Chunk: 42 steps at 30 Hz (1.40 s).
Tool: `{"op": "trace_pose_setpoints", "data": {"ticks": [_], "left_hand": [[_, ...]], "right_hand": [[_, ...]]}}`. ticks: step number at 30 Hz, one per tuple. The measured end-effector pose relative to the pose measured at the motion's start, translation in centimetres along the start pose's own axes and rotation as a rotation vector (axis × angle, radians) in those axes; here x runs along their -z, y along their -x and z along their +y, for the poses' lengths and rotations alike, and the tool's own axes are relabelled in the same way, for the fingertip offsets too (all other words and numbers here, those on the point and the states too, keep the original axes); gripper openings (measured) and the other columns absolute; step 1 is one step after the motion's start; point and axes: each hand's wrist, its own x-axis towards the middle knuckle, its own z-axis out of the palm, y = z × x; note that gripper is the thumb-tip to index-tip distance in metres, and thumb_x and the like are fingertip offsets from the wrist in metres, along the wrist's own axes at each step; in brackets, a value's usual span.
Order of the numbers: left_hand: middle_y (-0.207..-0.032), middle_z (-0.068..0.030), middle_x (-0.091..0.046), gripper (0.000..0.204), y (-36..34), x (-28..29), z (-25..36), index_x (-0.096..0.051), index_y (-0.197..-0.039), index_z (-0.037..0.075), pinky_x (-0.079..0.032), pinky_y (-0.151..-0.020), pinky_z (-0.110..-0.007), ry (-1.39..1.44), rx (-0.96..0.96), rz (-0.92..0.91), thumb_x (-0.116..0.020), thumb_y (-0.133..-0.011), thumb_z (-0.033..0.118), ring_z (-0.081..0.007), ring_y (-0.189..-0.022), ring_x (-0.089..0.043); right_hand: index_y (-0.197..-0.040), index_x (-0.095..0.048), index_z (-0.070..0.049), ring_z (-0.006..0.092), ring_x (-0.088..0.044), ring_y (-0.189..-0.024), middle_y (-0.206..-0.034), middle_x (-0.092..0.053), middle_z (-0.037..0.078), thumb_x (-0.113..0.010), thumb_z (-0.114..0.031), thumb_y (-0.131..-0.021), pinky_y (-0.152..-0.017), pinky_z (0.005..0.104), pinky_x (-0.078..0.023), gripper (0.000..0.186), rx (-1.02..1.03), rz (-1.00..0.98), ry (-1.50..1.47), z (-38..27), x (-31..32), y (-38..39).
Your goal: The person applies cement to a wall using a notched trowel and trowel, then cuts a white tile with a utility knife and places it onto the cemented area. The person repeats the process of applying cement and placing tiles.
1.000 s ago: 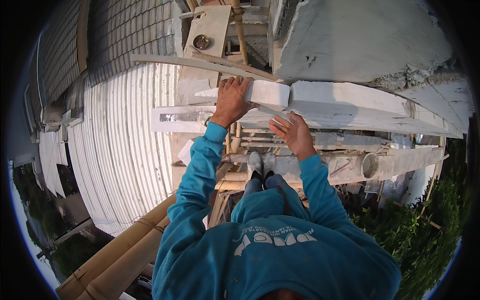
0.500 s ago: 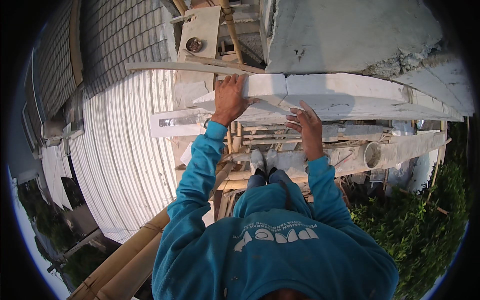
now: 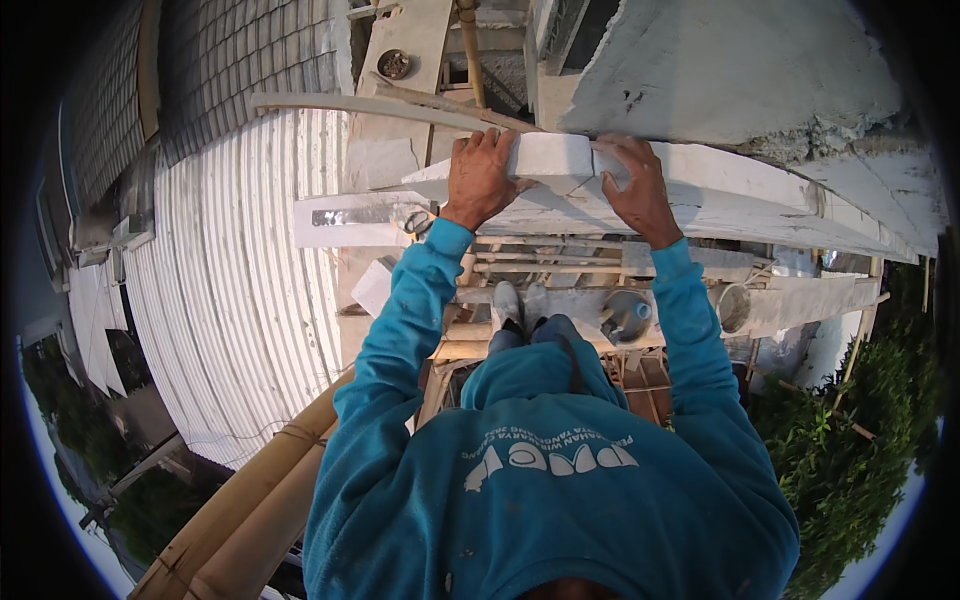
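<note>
A white block (image 3: pixel 552 160) lies on top of the wall, its right end a little out of line with the adjoining white block (image 3: pixel 700 168). My left hand (image 3: pixel 482 182) grips the left part of the first block, fingers over the top edge and thumb on the near face. Close to the joint, my right hand (image 3: pixel 638 188) is hooked over the adjoining block's top edge, with the thumb down its near side. The fingertips of both hands are partly hidden behind the edge.
My shoes (image 3: pixel 507 305) stand on bamboo-and-plank scaffolding. A dark bucket (image 3: pixel 614 328) with something blue inside and a grey bucket (image 3: pixel 735 308) are at the right. What looks like a handsaw (image 3: pixel 355 216) lies left, beside corrugated roofing (image 3: pixel 240 290). A bamboo pole (image 3: pixel 270 455) slants at lower left.
My right hand has gone from open in front of the wall to a hold over its top edge. The left-hand block now sits out of line at the joint. The dark bucket has come into view.
</note>
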Motion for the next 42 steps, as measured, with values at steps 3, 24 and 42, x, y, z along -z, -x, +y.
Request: {"op": "trace_pose_setpoints", "data": {"ticks": [3, 24, 42], "left_hand": [[-0.111, -0.0132, -0.062, 0.074, 0.1, 0.0, -0.3, -0.056, -0.123, 0.01, -0.041, -0.091, -0.047, 0.002, -0.028, 0.0, -0.085, -0.064, 0.044, -0.0317, -0.107, -0.058], [-0.101, -0.0087, -0.058, 0.075, 0.1, 0.7, 0.2, -0.053, -0.125, 0.01, -0.04, -0.086, -0.042, 0.039, -0.01, 0.004, -0.086, -0.063, 0.036, -0.0277, -0.096, -0.056], [-0.108, -0.0083, -0.056, 0.074, 0.0, 1.4, 0.7, -0.053, -0.126, 0.01, -0.039, -0.098, -0.044, 0.109, 0.088, -0.135, -0.082, -0.058, 0.014, -0.028, -0.103, -0.054]], "right_hand": [[-0.12, -0.063, -0.012, 0.033, -0.05, -0.119, -0.125, -0.059, 0.008, -0.072, -0.006, -0.072, -0.103, 0.0453, -0.039, 0.05, 0.036, -0.017, 0.062, -0.2, -0.4, 0.0], [-0.127, -0.059, -0.01, 0.0326, -0.04, -0.121, -0.132, -0.049, 0.006, -0.087, -0.023, -0.064, -0.105, 0.0479, -0.029, 0.071, 0.003, 0.046, 0.193, 1.2, -3.1, 1.0], [-0.124, -0.061, -0.008, 0.0348, -0.042, -0.122, -0.131, -0.052, 0.009, -0.087, -0.011, -0.059, -0.101, 0.0502, -0.037, 0.07, -0.027, -0.075, 0.233, 0.4, -1.8, 0.4]]}}
